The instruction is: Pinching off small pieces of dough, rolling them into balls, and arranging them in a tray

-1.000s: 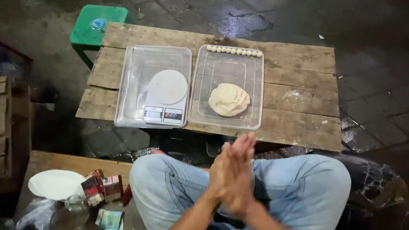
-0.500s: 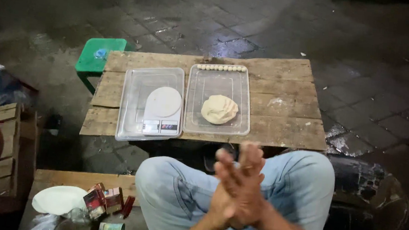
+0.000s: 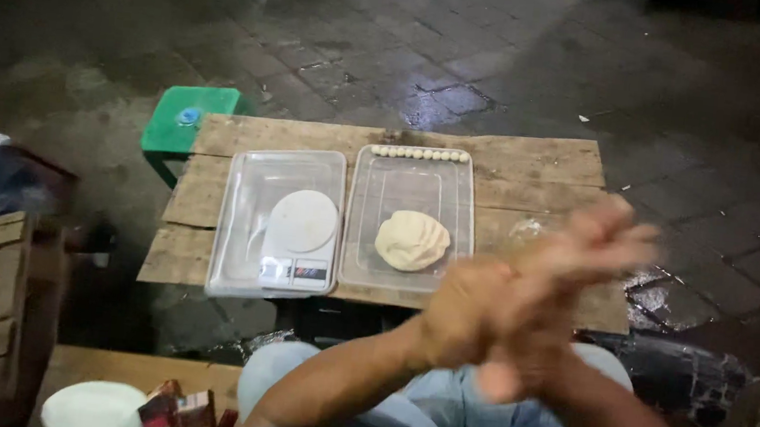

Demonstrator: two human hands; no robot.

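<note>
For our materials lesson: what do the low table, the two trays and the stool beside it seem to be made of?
Low table: rough unfinished wood, with visible planks and grain. Two trays: clear, glossy plastic, since the wood shows through. Stool: probably green moulded plastic, smooth and uniformly coloured.

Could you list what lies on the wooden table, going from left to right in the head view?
Kitchen scale inside a clear tray → lump of dough in a second clear tray, with a row of small dough balls along its far edge.
</note>
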